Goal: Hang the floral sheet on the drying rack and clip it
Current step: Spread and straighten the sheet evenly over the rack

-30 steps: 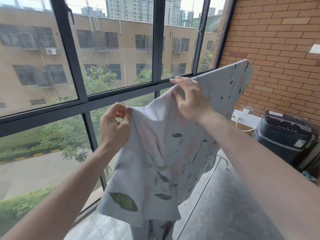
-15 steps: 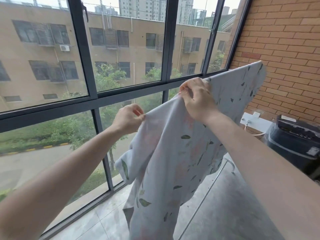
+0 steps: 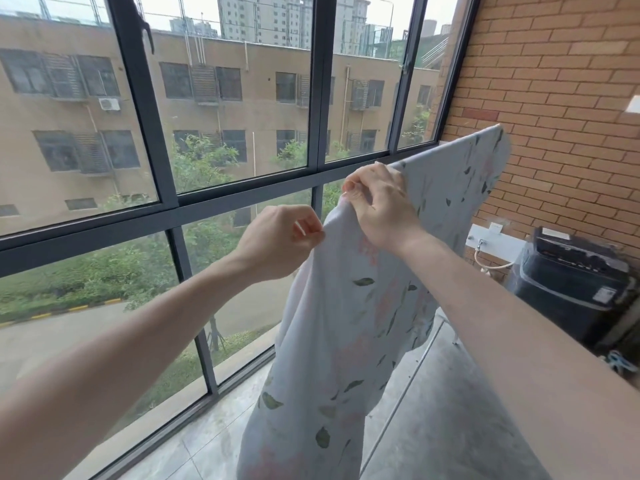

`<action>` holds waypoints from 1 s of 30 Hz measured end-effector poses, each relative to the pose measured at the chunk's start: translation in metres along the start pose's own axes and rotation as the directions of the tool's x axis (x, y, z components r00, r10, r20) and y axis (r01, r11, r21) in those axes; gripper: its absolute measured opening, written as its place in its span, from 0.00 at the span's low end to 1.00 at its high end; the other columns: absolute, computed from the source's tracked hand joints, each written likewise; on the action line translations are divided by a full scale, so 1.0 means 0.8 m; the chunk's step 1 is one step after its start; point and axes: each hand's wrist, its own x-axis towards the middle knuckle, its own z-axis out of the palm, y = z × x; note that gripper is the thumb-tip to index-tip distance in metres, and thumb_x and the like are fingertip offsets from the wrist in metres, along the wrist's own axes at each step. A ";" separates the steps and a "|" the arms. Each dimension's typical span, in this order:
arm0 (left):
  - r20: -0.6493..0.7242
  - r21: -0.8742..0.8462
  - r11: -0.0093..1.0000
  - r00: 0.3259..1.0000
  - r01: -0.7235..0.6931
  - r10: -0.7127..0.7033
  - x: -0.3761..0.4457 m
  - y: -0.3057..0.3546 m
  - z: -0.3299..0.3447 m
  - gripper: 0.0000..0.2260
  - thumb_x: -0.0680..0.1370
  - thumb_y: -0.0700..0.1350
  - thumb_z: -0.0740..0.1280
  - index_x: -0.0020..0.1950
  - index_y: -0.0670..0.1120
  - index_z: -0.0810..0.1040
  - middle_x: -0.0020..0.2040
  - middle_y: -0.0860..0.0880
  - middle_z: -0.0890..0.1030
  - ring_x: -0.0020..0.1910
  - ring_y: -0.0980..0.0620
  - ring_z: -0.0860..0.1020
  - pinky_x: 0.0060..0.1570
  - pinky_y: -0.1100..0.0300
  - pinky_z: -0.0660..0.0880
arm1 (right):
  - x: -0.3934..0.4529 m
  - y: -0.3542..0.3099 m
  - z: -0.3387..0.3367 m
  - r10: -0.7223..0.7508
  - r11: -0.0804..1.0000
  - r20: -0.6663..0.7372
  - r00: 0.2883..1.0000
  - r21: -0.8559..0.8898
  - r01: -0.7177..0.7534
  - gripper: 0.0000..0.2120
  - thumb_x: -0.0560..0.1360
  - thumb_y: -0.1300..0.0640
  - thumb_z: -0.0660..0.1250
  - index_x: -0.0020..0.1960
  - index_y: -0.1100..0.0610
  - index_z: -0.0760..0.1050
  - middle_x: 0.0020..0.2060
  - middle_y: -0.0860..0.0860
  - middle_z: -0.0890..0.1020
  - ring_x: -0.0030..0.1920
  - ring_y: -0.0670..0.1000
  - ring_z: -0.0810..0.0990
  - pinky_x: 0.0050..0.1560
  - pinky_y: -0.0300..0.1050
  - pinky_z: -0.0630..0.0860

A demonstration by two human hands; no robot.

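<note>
Together, both hands point(image 3: 277, 242) point(image 3: 381, 209) pinching soft draped floral sheet point(image 3: 346, 323)

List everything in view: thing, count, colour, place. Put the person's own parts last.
floral sheet: one, pale grey with green leaves and pink blooms, draped from an upper edge at right and hanging toward the floor
window frame: one, dark grey, across left and centre
brick wall: one, orange-brown, right
machine: one, black, by the wall at lower right
hose: one, white, running from a wall fitting toward the machine
tiled floor: one, light grey, bottom
building: one, tan, outside the glass
left hand: one, bare, grip pinching the sheet's left edge
right hand: one, bare, grip pinching the sheet's top edge
</note>
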 end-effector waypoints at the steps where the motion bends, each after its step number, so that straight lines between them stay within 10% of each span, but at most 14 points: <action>1: -0.051 -0.029 0.999 0.999 0.013 -0.015 0.002 -0.002 -0.002 0.02 0.79 0.45 0.73 0.46 0.50 0.84 0.42 0.58 0.83 0.41 0.58 0.82 0.43 0.58 0.80 | 0.001 0.001 0.000 -0.003 1.000 0.001 1.000 0.008 0.003 0.11 0.85 0.45 0.56 0.54 0.45 0.76 0.57 0.41 0.74 0.69 0.48 0.63 0.67 0.55 0.68; 9: 0.133 -0.066 0.997 0.991 0.026 -0.017 -0.017 0.000 0.017 0.07 0.80 0.53 0.70 0.51 0.52 0.77 0.47 0.61 0.81 0.44 0.64 0.80 0.38 0.72 0.70 | -0.002 0.003 0.004 -0.004 0.997 -0.033 0.999 0.074 0.006 0.15 0.86 0.48 0.54 0.62 0.44 0.79 0.62 0.40 0.74 0.73 0.43 0.60 0.71 0.48 0.62; 15: 0.182 0.140 0.990 0.983 0.004 -0.029 -0.025 -0.007 0.036 0.15 0.71 0.61 0.74 0.48 0.56 0.73 0.47 0.59 0.82 0.46 0.51 0.82 0.46 0.51 0.80 | -0.008 0.006 0.004 0.007 0.990 -0.057 0.998 0.142 0.002 0.15 0.87 0.53 0.55 0.65 0.48 0.79 0.67 0.43 0.75 0.70 0.37 0.59 0.69 0.33 0.51; 19: 0.173 0.294 0.956 0.984 -0.003 -0.050 -0.026 -0.016 0.062 0.23 0.75 0.66 0.67 0.57 0.50 0.70 0.48 0.47 0.82 0.46 0.39 0.80 0.43 0.48 0.79 | -0.014 0.003 0.006 0.027 0.977 -0.018 0.999 0.212 -0.022 0.16 0.87 0.55 0.56 0.70 0.48 0.76 0.75 0.43 0.70 0.81 0.45 0.54 0.77 0.39 0.49; 30: 0.150 0.158 0.982 0.985 -0.105 0.082 -0.027 -0.035 0.078 0.14 0.77 0.57 0.69 0.54 0.50 0.73 0.46 0.47 0.83 0.45 0.37 0.81 0.40 0.49 0.77 | -0.124 0.040 0.026 0.352 0.903 -0.069 0.933 0.288 -0.319 0.24 0.84 0.61 0.60 0.77 0.45 0.67 0.75 0.41 0.70 0.73 0.44 0.70 0.66 0.30 0.70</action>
